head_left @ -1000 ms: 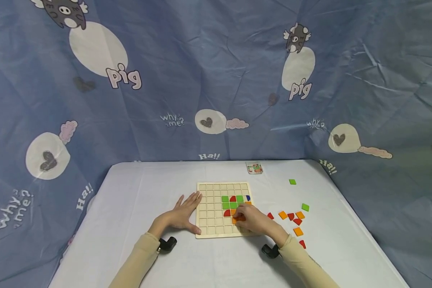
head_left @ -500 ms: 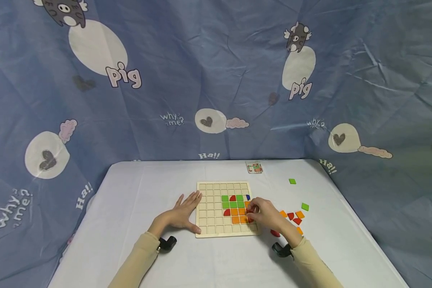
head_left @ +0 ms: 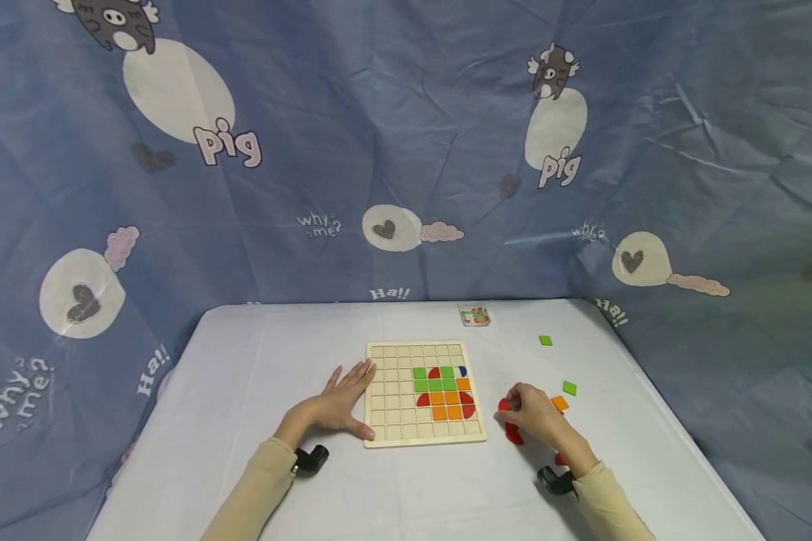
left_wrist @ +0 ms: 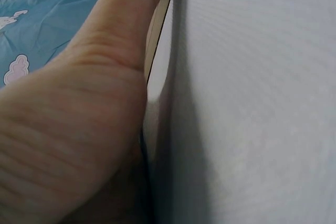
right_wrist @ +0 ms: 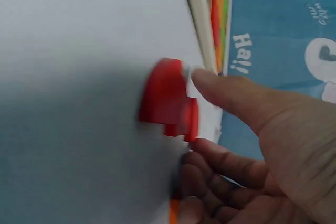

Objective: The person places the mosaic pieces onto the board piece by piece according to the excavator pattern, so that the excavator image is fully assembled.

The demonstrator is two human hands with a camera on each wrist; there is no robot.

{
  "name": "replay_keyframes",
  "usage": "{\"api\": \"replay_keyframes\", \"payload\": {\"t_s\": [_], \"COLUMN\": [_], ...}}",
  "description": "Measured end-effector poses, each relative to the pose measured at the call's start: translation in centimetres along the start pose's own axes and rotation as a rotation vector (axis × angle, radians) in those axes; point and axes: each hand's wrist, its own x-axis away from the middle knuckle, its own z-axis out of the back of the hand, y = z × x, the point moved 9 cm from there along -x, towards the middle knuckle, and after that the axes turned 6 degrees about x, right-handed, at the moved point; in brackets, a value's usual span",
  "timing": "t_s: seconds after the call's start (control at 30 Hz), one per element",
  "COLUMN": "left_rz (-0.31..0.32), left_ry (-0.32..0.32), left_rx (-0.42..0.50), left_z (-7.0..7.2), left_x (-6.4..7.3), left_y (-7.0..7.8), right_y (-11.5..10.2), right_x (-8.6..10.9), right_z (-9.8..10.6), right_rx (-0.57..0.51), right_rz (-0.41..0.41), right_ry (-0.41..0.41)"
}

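Observation:
A pale wooden grid board (head_left: 389, 398) lies mid-table. Its right part bears green squares (head_left: 435, 385), orange squares (head_left: 446, 412), red quarter-circles (head_left: 468, 412) and one blue piece (head_left: 463, 371). My left hand (head_left: 338, 404) rests spread along the board's left edge, thumb at the lower corner. Right of the board, my right hand (head_left: 537, 413) hovers low at loose red quarter-circle tiles. Its thumb and index tips are apart, one to each side of a small red tile (right_wrist: 192, 119). A larger red tile (right_wrist: 165, 93) lies beside that, blurred.
Loose green tiles (head_left: 570, 388) lie to the right. An orange tile (head_left: 559, 403) and another red tile (head_left: 561, 458) are partly hidden by my right hand and wrist. A small patterned card (head_left: 474, 315) lies behind the board. A blue printed cloth (head_left: 406, 150) hangs behind the table.
My right hand has moved off the board to the right, leaving two red quarter-circles at the right end of the orange squares. The left hand stays at the board's edge.

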Motion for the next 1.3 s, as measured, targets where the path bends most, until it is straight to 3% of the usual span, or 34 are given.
{"api": "replay_keyframes", "payload": {"t_s": [0.83,1.0,1.3], "left_rz": [-0.014,-0.02,-0.014], "left_ry": [0.0,0.007,-0.002], "left_rx": [0.011,0.009,0.013], "left_z": [0.0,0.1,0.2], "left_x": [0.0,0.1,0.2], "left_y": [0.2,0.2,0.2], "right_y": [-0.5,-3.4,-11.8], "right_x": [-0.8,-0.5,0.9], "right_z": [0.0,-0.2,-2.3], "right_rx": [0.009,-0.033,-0.052], "right_rz": [0.024,0.094,0.414], "right_ry": [0.079,0.123,0.139]}}
